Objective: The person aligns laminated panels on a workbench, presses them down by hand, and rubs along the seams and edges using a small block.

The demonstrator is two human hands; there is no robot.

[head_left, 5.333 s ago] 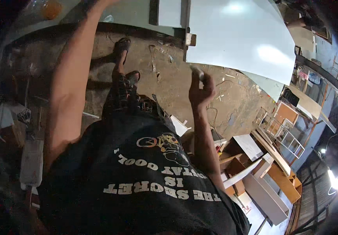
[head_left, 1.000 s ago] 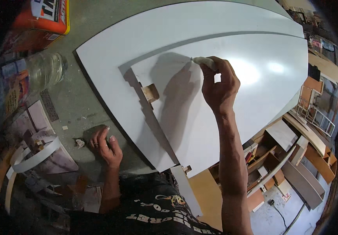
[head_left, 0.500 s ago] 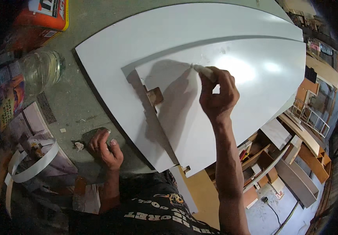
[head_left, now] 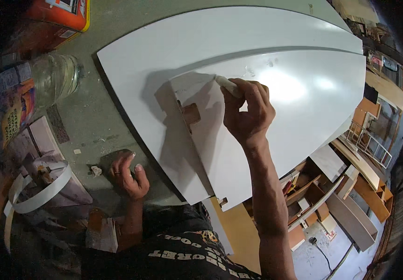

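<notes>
My right hand [head_left: 252, 109] pinches a small off-white wad [head_left: 229, 87], which looks like rolled cloth. Its tip touches, or is very close to, the upper white panel [head_left: 299, 126] near its far left corner. That panel has a curved far edge and a brown notch [head_left: 192, 114] in its left side. It lies on a larger white panel [head_left: 131, 63], which sticks out beyond it at the far side and left. To the left, my left hand [head_left: 130, 176] rests on the green tabletop [head_left: 96, 105], fingers loosely apart and holding nothing. A crumpled scrap [head_left: 96, 171] lies beside it.
An orange-red can [head_left: 59, 23], a clear jar [head_left: 63, 77] and a colourful packet [head_left: 18, 109] stand at the left. A coiled white strip [head_left: 47, 191] lies nearer me. Wooden boards and an open drawer-like box [head_left: 351, 217] are on the floor to the right.
My right hand has slid left across the upper panel with the wad, toward the corner. My left hand stays on the tabletop. The whole view has shifted slightly.
</notes>
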